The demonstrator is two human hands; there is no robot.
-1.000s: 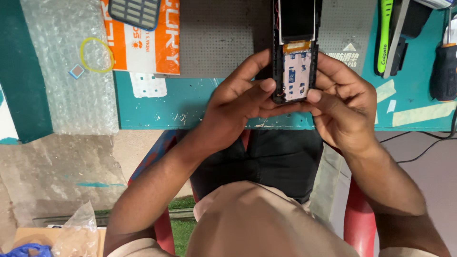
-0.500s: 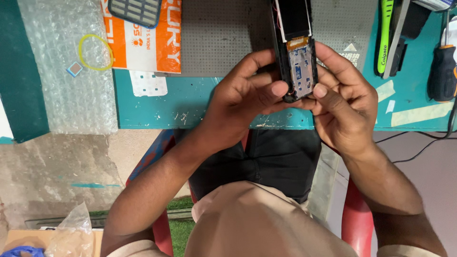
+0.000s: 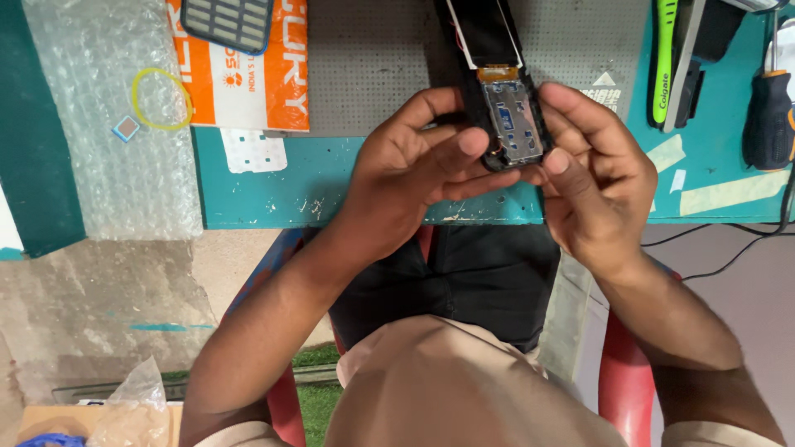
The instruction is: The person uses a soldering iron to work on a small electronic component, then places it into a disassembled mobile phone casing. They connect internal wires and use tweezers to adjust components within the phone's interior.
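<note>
Head view: one frame, looking down over a seated person's chest, lap and both forearms.
Desk [image 3: 331, 186]: teal top with a scuffed near edge, running across the upper frame; the work is held just above that edge, at centre right.
Grey mat [image 3: 373, 66]: perforated sheet under the work area, reaching to the top of the frame.
Bubble wrap [image 3: 108, 124]: clear sheet at far left, carrying a yellow rubber band [image 3: 161, 99] and a small square chip [image 3: 126, 127].
Orange-and-white packet [image 3: 257, 83]: flat on the mat, left of the hands; a dark keypad panel [image 3: 228, 21] lies across its top.
Opened phone body [image 3: 501, 91]: long axis runs away from the person, tilted slightly leftward at the far end; metal card tray faces up at the near end, dark screen part beyond.
Left hand [image 3: 414, 178]: fingers curled around the phone's left side, thumb tip pressed to the tray's left edge.
Right hand [image 3: 596, 182]: fingers closed on the right side and near corner, thumb at the bottom edge. Both hands equally near, each gripping.
Tools: green toothbrush [image 3: 662, 62] and black-handled screwdriver [image 3: 768, 116], well apart at far right.
Room: bare concrete floor, red chair, clear plastic bag at lower left.
</note>
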